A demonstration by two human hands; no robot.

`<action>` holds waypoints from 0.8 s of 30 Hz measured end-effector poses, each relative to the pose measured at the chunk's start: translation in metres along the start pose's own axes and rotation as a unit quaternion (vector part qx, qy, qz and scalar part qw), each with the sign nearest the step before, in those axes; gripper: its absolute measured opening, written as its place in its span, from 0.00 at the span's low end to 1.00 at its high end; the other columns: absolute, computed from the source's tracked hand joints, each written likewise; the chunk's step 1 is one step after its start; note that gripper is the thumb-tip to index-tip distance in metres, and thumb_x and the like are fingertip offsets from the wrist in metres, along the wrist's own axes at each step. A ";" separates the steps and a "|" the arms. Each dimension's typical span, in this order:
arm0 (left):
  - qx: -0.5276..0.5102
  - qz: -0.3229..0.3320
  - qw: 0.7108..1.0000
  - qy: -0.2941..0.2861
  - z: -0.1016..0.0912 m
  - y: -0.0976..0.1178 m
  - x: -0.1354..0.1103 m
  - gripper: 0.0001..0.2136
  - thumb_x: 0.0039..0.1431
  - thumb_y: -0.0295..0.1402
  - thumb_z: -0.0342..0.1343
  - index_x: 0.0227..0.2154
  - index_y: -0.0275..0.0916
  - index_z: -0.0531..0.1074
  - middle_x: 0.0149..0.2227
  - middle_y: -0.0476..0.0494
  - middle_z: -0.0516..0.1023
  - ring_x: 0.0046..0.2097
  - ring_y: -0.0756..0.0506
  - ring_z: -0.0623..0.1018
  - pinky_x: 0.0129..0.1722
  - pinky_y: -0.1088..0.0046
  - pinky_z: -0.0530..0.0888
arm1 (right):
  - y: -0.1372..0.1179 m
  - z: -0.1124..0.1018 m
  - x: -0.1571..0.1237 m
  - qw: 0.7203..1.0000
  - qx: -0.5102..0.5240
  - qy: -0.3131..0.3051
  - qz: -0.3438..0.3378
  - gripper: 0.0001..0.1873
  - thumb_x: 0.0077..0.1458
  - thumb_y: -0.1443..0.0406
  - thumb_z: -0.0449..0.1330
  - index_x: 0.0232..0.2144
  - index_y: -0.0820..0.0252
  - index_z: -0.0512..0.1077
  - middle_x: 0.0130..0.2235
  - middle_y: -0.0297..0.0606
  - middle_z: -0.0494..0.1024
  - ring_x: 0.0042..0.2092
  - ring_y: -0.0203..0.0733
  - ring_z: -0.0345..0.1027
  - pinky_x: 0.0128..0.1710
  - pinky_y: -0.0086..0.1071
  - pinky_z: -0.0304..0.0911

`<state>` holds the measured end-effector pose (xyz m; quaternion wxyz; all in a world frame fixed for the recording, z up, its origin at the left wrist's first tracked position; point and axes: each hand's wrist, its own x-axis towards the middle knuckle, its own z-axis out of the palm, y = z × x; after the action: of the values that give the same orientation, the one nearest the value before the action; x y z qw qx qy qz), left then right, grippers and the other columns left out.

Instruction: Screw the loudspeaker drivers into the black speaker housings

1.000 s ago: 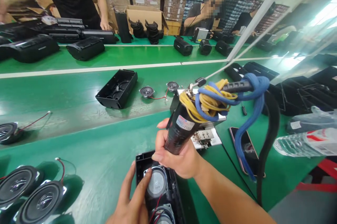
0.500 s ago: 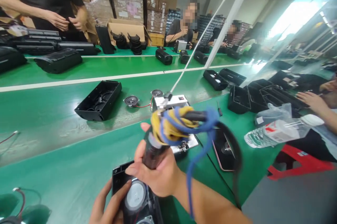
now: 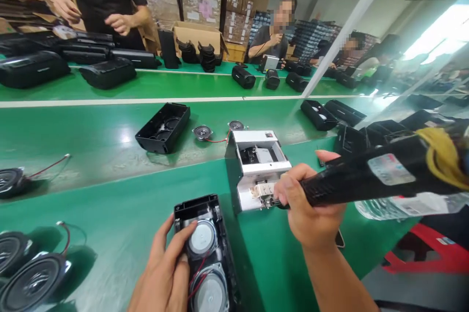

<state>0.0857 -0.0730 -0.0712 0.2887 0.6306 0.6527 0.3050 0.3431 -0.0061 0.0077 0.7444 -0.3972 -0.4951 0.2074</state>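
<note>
My left hand (image 3: 164,268) grips the left side of a black speaker housing (image 3: 196,203), with one finger resting by the upper speaker driver (image 3: 202,238). A second driver (image 3: 209,295) sits below it in the housing, with red wires between them. In my right hand (image 3: 311,214) is a black electric screwdriver (image 3: 346,175) with blue and yellow cord wound at its rear. It is held nearly level, its tip end at the front of a white and black screw feeder (image 3: 252,169). My fingers partly hide the tip.
Another open black housing (image 3: 163,129) and small speakers (image 3: 202,132) lie beyond on the green bench. Larger speakers (image 3: 32,280) are at left. A water bottle (image 3: 406,207) and red stool (image 3: 428,251) are at right. Co-workers stand across the bench; a slanted white post (image 3: 344,33) rises there.
My right hand has swung the electric screwdriver rightward and down from over the housing to the screw feeder. My left hand stays on the housing. The view has shifted left.
</note>
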 end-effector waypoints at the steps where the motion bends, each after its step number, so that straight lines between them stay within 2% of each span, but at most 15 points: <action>1: -0.005 -0.003 1.000 0.001 0.000 0.004 -0.001 0.25 0.83 0.42 0.36 0.66 0.57 0.77 0.80 0.48 0.63 0.75 0.35 0.75 0.73 0.45 0.75 | -0.004 0.000 -0.002 0.999 0.014 -0.003 0.033 0.29 0.65 0.71 0.72 0.62 0.45 0.68 0.27 0.20 0.75 0.23 0.35 0.66 0.25 0.31 0.69; 3: -0.010 -0.007 1.000 0.001 0.000 0.008 -0.003 0.27 0.84 0.42 0.34 0.66 0.54 0.78 0.80 0.44 0.63 0.73 0.35 0.77 0.71 0.47 0.78 | -0.016 0.002 -0.008 0.992 0.051 -0.018 0.114 0.29 0.65 0.68 0.74 0.62 0.46 0.69 0.26 0.19 0.74 0.20 0.33 0.63 0.21 0.28 0.68; 5: -0.007 -0.007 1.000 -0.003 0.000 0.007 -0.005 0.26 0.84 0.40 0.35 0.66 0.53 0.78 0.80 0.43 0.63 0.71 0.35 0.80 0.68 0.49 0.81 | -0.031 0.005 -0.019 0.983 0.091 -0.032 0.158 0.28 0.67 0.66 0.74 0.63 0.43 0.70 0.25 0.19 0.72 0.19 0.32 0.61 0.20 0.27 0.68; 8: 0.000 -0.005 1.000 -0.013 0.001 0.002 -0.006 0.24 0.82 0.37 0.39 0.66 0.53 0.78 0.81 0.44 0.62 0.67 0.35 0.83 0.62 0.51 0.85 | -0.044 0.013 -0.045 0.977 0.154 -0.046 0.139 0.29 0.71 0.64 0.71 0.67 0.35 0.67 0.26 0.20 0.71 0.20 0.32 0.60 0.23 0.29 0.69; 10: 0.002 -0.005 1.000 -0.024 0.000 0.000 -0.007 0.23 0.81 0.35 0.41 0.67 0.54 0.77 0.81 0.44 0.62 0.67 0.36 0.83 0.60 0.53 0.87 | -0.043 0.020 -0.063 0.975 0.181 -0.064 0.115 0.33 0.72 0.64 0.70 0.69 0.30 0.63 0.28 0.21 0.72 0.21 0.34 0.61 0.24 0.33 0.69; 14: 0.000 0.000 0.999 -0.038 0.000 0.002 -0.007 0.25 0.82 0.35 0.37 0.68 0.56 0.74 0.82 0.45 0.59 0.65 0.37 0.85 0.56 0.55 0.88 | -0.024 0.034 -0.086 0.984 0.151 -0.068 0.071 0.29 0.74 0.66 0.66 0.68 0.34 0.61 0.29 0.22 0.73 0.23 0.36 0.64 0.26 0.36 0.68; 18: -0.003 0.008 0.999 -0.036 0.000 0.005 -0.008 0.25 0.81 0.34 0.38 0.69 0.55 0.74 0.82 0.44 0.58 0.64 0.36 0.85 0.52 0.58 0.88 | -0.011 0.040 -0.090 0.987 0.118 -0.080 0.077 0.27 0.75 0.65 0.65 0.67 0.35 0.62 0.28 0.22 0.72 0.24 0.38 0.66 0.27 0.36 0.67; 24: 0.003 0.001 0.999 -0.043 -0.001 0.007 -0.009 0.25 0.80 0.33 0.40 0.69 0.57 0.74 0.82 0.46 0.58 0.60 0.37 0.87 0.51 0.57 0.89 | -0.012 0.043 -0.087 0.988 0.113 -0.074 0.079 0.26 0.75 0.64 0.65 0.66 0.36 0.62 0.28 0.21 0.70 0.23 0.37 0.64 0.26 0.35 0.67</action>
<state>0.0895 -0.0819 -0.0650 0.3141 0.6447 0.6398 0.2762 0.2666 -0.0578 -0.0243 0.7269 -0.3319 -0.4897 0.3486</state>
